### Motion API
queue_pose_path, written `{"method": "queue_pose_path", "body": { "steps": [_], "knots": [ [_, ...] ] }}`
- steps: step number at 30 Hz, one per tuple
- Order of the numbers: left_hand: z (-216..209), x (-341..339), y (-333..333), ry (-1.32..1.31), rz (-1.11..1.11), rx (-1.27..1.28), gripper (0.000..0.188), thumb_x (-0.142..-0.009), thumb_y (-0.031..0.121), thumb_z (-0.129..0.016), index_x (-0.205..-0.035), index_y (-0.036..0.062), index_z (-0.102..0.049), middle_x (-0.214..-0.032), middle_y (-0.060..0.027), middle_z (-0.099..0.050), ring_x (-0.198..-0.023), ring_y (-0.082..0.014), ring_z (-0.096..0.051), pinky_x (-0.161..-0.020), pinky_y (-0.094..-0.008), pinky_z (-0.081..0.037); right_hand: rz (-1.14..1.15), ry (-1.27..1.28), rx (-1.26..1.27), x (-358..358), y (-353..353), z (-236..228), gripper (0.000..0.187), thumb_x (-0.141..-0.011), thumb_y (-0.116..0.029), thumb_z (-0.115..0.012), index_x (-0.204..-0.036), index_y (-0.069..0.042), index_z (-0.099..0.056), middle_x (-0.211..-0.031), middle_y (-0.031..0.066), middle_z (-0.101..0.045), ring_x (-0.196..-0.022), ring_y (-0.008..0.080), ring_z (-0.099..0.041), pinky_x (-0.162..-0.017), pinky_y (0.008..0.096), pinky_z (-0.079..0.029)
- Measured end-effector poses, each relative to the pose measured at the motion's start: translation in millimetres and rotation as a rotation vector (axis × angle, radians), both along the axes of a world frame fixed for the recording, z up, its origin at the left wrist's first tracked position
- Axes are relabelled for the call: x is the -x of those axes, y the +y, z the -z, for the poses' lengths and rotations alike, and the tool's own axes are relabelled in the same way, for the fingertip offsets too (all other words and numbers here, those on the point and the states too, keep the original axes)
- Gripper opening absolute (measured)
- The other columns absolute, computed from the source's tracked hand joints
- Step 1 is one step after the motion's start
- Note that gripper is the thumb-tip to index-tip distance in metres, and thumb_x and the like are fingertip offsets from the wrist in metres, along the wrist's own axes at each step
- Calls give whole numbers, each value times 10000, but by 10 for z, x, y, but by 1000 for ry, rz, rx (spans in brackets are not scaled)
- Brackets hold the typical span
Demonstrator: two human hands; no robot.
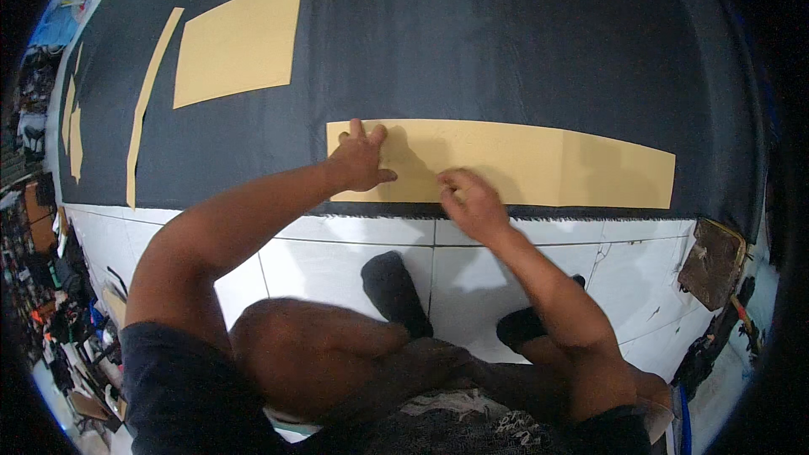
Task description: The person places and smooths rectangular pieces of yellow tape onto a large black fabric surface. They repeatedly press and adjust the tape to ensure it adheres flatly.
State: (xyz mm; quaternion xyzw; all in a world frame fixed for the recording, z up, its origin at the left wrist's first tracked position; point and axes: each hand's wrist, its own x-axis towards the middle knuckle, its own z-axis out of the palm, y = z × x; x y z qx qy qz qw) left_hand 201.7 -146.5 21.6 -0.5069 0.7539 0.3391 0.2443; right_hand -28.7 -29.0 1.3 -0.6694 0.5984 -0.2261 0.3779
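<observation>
A long yellow piece of paper or thin card [514, 160], shaped like a pattern piece, lies flat on a black cloth [497, 34] close to the cloth's near edge. My left hand [362, 160] rests on its left end with the fingers spread, pressing down. Over the lower edge of the same piece is my right hand [474, 204], its fingers curled in a pinch. Whatever those fingers may hold is too small to make out. A faint crease or seam crosses the piece toward its right end, and shadows of my arms fall over it.
Farther left on the cloth lie a large four-sided yellow piece [238, 46], a narrow yellow strip [150, 101] and small yellow pieces [77, 143]. White floor tiles [312, 265] run under my feet. A brown block-like object [713, 264] stands at the right; clutter [72, 312] lines the left.
</observation>
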Motion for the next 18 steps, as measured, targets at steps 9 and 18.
{"method": "queue_pose_path", "body": {
  "steps": [9,18],
  "knots": [
    [103,-161,188,43,38,191,903,-696,298,-894,-1422,156,-375,-1351,-280,-364,-1238,-495,-498,-951,-499,-568,-188,-330,53,-1216,137,202,179,-912,-136,-635,-1048,-25,-673,-999,185,-691,-938,377,-668,-830,486,-538],
    [63,-90,131,-27,134,272,840,-670,279,-911,-1300,107,-383,-1227,-274,-446,-1113,-469,-616,-884,-450,-614,-286,-193,114,-1497,57,321,140,-924,-139,-639,-1019,-51,-693,-927,168,-722,-864,334,-700,-779,468,-557]
  ]
}}
